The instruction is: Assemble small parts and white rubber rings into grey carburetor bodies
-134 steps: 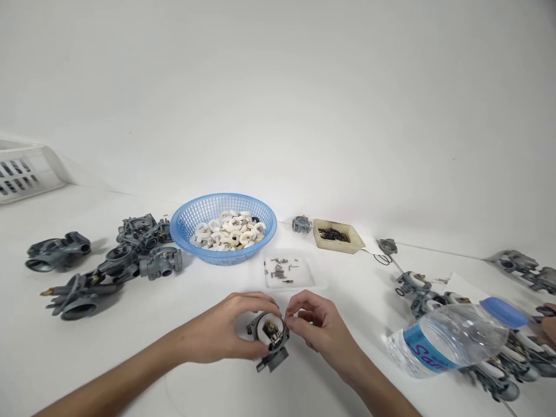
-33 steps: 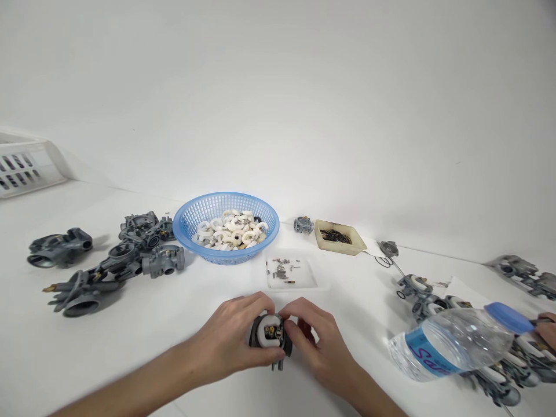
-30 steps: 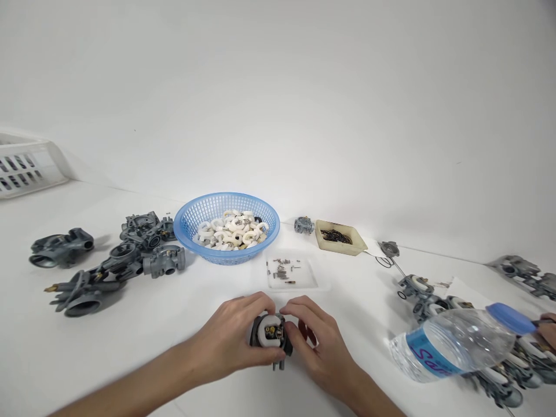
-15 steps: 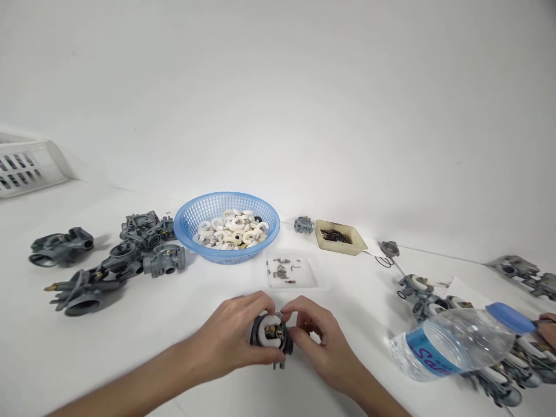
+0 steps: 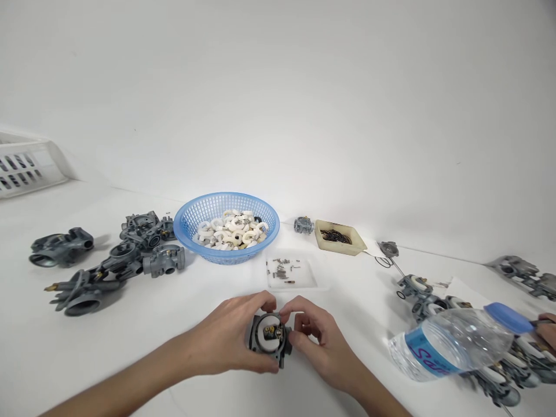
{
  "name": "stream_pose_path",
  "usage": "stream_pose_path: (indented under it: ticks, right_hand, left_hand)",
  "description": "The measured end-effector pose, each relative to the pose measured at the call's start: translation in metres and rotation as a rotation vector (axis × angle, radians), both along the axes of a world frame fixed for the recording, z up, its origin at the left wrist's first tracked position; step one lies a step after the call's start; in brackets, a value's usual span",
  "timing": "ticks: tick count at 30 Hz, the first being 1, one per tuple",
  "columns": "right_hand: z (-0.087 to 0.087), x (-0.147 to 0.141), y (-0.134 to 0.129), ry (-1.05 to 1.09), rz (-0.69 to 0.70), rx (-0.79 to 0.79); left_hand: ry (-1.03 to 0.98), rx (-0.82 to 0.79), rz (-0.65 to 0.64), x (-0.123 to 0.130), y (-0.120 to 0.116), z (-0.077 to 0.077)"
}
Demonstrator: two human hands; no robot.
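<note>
A grey metal carburetor body (image 5: 270, 334) with a white ring-shaped float and brass parts inside faces up near the bottom centre. My left hand (image 5: 232, 336) grips it from the left, thumb along the lower edge and fingers at the top. On its right side, the thumb and index finger of my right hand (image 5: 319, 339) pinch at the rim; the other fingers are curled. Just beyond the hands lies a shallow white tray (image 5: 315, 278) with small pins and a brass piece. Behind it on the left, a blue basket (image 5: 226, 255) holds many white floats.
Grey carburetor bodies (image 5: 124, 260) lie at the left, with a white crate (image 5: 32, 168) behind. A beige tray (image 5: 347, 248) holds black rings. At the right are a plastic bottle (image 5: 460, 341), carburetors with floats (image 5: 419, 289) and another person's hand (image 5: 548, 330).
The carburetor body has turned slightly in my hands, showing more of its square rim. My left thumb has shifted down a little along its lower edge.
</note>
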State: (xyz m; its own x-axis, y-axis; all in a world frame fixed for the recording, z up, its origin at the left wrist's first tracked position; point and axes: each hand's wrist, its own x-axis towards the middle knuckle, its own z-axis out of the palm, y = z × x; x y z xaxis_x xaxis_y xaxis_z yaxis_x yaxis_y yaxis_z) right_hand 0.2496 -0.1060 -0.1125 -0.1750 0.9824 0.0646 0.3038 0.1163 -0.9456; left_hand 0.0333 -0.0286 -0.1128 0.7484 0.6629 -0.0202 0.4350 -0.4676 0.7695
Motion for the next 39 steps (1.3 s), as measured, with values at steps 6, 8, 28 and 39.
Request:
stream_pose_path:
  ticks: [6, 8, 28, 39]
  right_hand:
    - [-0.002, 0.000, -0.001, -0.014, 0.018, -0.009]
    - [-0.002, 0.000, -0.001, -0.009, 0.019, -0.005]
    - [0.007, -0.002, -0.003, -0.437, 0.088, 0.308]
    - [0.035, -0.018, 0.012, -1.087, 0.128, 0.610]
  left_hand:
    - [0.006, 0.004, -0.005, 0.001, 0.000, -0.001]
    - [0.019, -0.008, -0.008, 0.001, -0.001, 0.002]
    - [-0.167, -0.094, -0.069, -0.012, 0.007, -0.010]
    - [-0.406, 0.032, 0.171, -0.004, 0.038, -0.042]
